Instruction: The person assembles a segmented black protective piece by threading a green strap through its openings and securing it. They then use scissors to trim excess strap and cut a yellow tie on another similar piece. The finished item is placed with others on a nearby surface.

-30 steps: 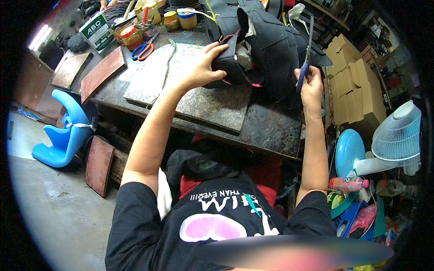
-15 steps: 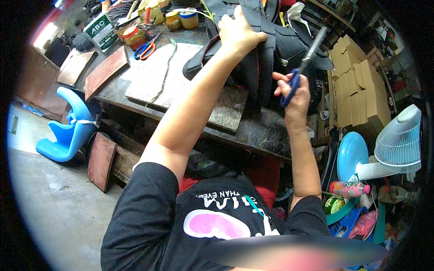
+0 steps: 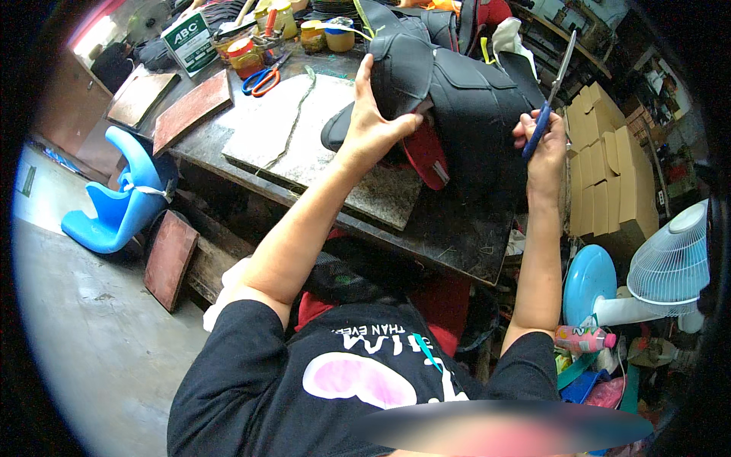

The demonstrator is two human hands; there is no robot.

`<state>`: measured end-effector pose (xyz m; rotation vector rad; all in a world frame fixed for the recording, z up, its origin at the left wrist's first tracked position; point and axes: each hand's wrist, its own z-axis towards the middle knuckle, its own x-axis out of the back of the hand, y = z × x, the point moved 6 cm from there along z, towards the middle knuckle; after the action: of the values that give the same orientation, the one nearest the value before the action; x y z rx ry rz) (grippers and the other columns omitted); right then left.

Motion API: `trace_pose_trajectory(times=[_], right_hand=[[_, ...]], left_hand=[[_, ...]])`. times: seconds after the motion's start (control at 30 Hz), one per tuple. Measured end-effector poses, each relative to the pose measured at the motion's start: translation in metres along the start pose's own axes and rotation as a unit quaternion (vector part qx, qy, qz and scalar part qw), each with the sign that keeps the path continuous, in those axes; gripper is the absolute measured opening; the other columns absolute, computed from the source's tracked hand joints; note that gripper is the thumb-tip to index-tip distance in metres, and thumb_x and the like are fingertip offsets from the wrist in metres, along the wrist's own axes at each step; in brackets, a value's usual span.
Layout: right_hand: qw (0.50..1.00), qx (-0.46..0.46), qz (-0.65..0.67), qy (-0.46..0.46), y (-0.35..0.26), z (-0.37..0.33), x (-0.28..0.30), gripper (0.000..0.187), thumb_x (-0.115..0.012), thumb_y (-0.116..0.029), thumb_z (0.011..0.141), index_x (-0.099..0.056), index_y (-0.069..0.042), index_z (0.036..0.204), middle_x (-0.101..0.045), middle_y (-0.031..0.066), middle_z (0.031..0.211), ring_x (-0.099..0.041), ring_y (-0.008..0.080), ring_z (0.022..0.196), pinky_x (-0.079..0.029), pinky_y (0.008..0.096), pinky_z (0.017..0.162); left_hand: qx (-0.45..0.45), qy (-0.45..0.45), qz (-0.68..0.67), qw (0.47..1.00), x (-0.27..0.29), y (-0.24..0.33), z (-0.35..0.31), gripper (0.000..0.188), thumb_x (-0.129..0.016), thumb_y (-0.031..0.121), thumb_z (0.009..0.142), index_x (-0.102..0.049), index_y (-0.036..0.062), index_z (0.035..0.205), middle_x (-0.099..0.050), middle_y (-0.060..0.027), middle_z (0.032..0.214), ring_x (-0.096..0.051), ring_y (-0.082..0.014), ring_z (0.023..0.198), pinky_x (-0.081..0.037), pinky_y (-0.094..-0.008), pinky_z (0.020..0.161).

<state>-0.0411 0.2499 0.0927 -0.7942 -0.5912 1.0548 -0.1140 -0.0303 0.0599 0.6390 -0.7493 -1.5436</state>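
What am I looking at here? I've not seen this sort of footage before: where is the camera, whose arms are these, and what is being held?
There is no machine. The camera is worn on a person's head and looks down through a fisheye lens, so straight edges bend near the rim. The two bare arms coming up from the bottom are the wearer's own.

The left hand has its grip on a black padded cover lying on a dark workbench. The right hand holds blue-handled scissors, blades pointing up, beside the cover.

Also on the bench: a grey stone slab, orange-handled scissors, some jars and reddish boards. A blue plastic seat sits on the floor to the left; cardboard boxes and a white fan are on the right.
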Motion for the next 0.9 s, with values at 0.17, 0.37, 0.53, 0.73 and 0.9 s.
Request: trace_pose_trajectory(times=[0.17, 0.37, 0.53, 0.73, 0.9], right_hand=[[0.994, -0.092, 0.001, -0.052, -0.029, -0.031, -0.061, 0.030, -0.074, -0.009, 0.083, -0.052, -0.004, 0.104, -0.058, 0.0011, 0.089, -0.055, 0.0076, 0.080, -0.046, 0.0218, 0.070], [0.977, -0.189, 0.078, -0.069, -0.004, -0.090, -0.120, 0.038, -0.075, -0.005, 0.080, -0.046, -0.005, 0.105, -0.053, 0.0009, 0.088, -0.052, 0.0048, 0.072, -0.044, 0.0201, 0.060], [0.972, -0.222, 0.038, -0.062, 0.000, -0.110, -0.130, 0.034, -0.073, -0.006, 0.083, -0.046, -0.008, 0.103, -0.054, -0.0013, 0.077, -0.051, 0.0037, 0.062, -0.043, 0.0193, 0.050], [0.994, -0.049, 0.054, -0.076, -0.017, -0.055, -0.081, 0.025, -0.063, -0.010, 0.090, -0.045, -0.004, 0.106, -0.063, 0.0101, 0.091, -0.063, 0.0122, 0.071, -0.051, 0.0218, 0.063], [0.996, -0.016, -0.033, -0.078, 0.000, -0.009, -0.042, 0.025, -0.061, -0.015, 0.093, -0.045, -0.002, 0.107, -0.067, 0.0220, 0.106, -0.064, 0.0124, 0.071, -0.050, 0.0224, 0.071]], left_hand=[[0.020, -0.036, 0.044, 0.998, 0.008, 0.017, -0.014, 0.131, -0.088, 0.028, 0.061, 0.003, -0.0047, 0.149, -0.013, -0.0307, 0.153, -0.013, -0.0355, 0.145, -0.014, -0.0383, 0.118], [-0.081, 0.039, 0.307, 0.947, 0.028, 0.065, 0.002, 0.102, -0.074, 0.052, 0.074, -0.026, -0.0038, 0.145, -0.025, -0.0318, 0.146, -0.024, -0.0413, 0.139, -0.021, -0.0452, 0.113], [-0.108, 0.025, 0.450, 0.886, 0.008, 0.071, 0.047, 0.088, -0.071, 0.062, 0.069, -0.048, 0.0105, 0.136, -0.039, -0.0280, 0.141, -0.039, -0.0442, 0.128, -0.034, -0.0480, 0.106], [-0.058, -0.036, 0.417, 0.906, 0.017, 0.052, 0.046, 0.052, -0.073, 0.044, 0.069, -0.065, 0.0129, 0.111, -0.058, -0.0199, 0.108, -0.054, -0.0381, 0.104, -0.045, -0.0446, 0.091], [-0.146, -0.012, 0.348, 0.926, 0.023, 0.069, -0.013, 0.045, -0.078, 0.033, 0.064, -0.065, 0.0127, 0.102, -0.054, -0.0168, 0.103, -0.050, -0.0370, 0.100, -0.043, -0.0457, 0.087]])
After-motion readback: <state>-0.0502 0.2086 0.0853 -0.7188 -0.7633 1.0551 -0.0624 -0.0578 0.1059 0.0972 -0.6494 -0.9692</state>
